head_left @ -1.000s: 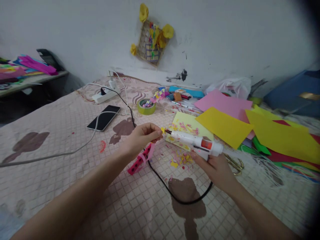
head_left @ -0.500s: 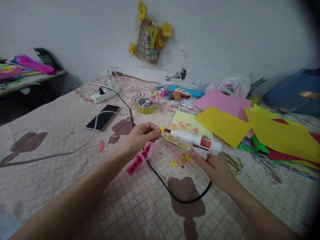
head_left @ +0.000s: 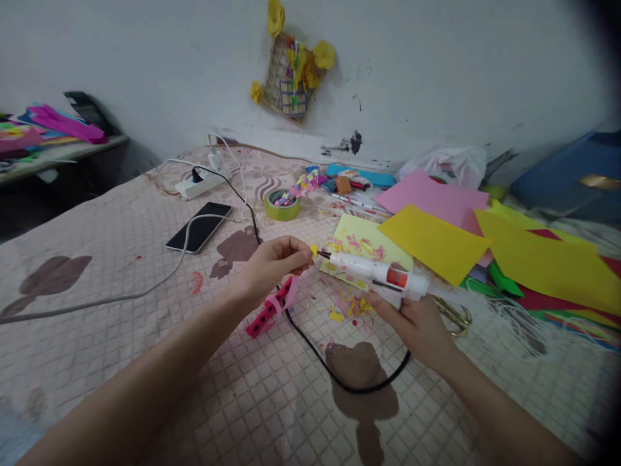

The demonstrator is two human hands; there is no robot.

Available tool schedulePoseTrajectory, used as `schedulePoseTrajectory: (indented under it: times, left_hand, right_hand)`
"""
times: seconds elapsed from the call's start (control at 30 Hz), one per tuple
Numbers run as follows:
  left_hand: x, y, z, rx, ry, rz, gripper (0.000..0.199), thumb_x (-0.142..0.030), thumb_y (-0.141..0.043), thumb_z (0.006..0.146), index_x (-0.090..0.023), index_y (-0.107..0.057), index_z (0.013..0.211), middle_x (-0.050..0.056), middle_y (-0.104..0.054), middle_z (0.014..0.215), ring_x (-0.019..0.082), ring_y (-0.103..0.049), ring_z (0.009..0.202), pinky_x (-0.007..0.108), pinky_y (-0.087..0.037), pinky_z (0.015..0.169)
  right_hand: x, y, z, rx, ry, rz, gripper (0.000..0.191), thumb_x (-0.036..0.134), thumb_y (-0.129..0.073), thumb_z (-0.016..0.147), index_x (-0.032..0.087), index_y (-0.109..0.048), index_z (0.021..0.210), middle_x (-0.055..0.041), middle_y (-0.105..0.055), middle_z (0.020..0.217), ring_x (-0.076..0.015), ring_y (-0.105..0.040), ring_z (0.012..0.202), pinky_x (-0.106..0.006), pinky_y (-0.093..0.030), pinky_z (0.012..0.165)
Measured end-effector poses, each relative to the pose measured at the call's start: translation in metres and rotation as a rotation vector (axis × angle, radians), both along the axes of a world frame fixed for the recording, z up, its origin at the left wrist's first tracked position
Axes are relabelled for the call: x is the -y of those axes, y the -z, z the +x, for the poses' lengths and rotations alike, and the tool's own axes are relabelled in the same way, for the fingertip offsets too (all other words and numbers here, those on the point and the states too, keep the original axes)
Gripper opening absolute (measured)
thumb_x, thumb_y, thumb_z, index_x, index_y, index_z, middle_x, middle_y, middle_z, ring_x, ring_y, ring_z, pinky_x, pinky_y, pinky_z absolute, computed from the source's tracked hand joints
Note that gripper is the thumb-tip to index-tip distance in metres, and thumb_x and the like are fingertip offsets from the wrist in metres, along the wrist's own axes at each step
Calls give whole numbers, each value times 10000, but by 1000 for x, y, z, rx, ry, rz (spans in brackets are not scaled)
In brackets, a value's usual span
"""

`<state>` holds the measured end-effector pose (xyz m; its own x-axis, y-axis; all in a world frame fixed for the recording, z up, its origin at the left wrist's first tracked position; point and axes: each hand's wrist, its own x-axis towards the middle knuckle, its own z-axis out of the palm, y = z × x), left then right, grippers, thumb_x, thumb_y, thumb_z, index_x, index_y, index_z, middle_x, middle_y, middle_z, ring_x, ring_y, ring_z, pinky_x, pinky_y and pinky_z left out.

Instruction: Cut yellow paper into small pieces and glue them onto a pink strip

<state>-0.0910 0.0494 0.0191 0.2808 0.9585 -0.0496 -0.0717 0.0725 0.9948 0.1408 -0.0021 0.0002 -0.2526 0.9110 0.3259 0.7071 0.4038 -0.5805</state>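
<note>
Pointing leftward from right of centre frame, the glue gun (head_left: pixel 374 271) sat clasped in our right grip (head_left: pixel 423 329); our left grip (head_left: pixel 278 264) pinched a tiny yellow cutout (head_left: pixel 314 250) mid-frame, along the gun's long axis, just by the nozzle (head_left: pixel 324 254).

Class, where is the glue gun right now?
In the head view, the glue gun is right of centre in the right hand, its nozzle pointing at the small yellow piece.
</note>
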Motion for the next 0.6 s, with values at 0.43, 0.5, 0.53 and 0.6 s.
schedulePoseTrajectory:
  times: [0.43,0.5,0.53,0.6]
  left_hand:
    - [9,1,-41,-378,-120,335,86,-240,-591,756,-155,-582,769,13,-591,717,111,-528,655,229,-403,606]
    - [17,5,-48,-531,-127,408,60,-217,-556,776,-167,-586,762,14,-595,709,118,-527,648,234,-392,598]
    - [20,7,-51,-597,-129,443,60,-203,-544,779,-173,-587,750,10,-594,696,117,-520,630,234,-381,584]
    - [26,9,-53,-711,-130,501,76,-172,-529,777,-182,-582,724,3,-588,671,114,-504,602,234,-361,569]
  right_hand:
    - [-66,27,20,2,205,20,268,384,-489,805,170,-595,927,-97,-648,965,-267,-582,857,-368,-444,734]
    - [-77,32,22,20,217,12,297,388,-491,799,153,-590,952,-111,-643,966,-269,-577,863,-373,-443,738]
    - [-80,34,23,29,223,11,310,387,-498,792,140,-590,955,-121,-643,945,-273,-576,850,-380,-442,734]
    - [-83,38,23,46,232,11,331,376,-509,778,119,-586,971,-135,-637,919,-278,-570,835,-396,-438,734]
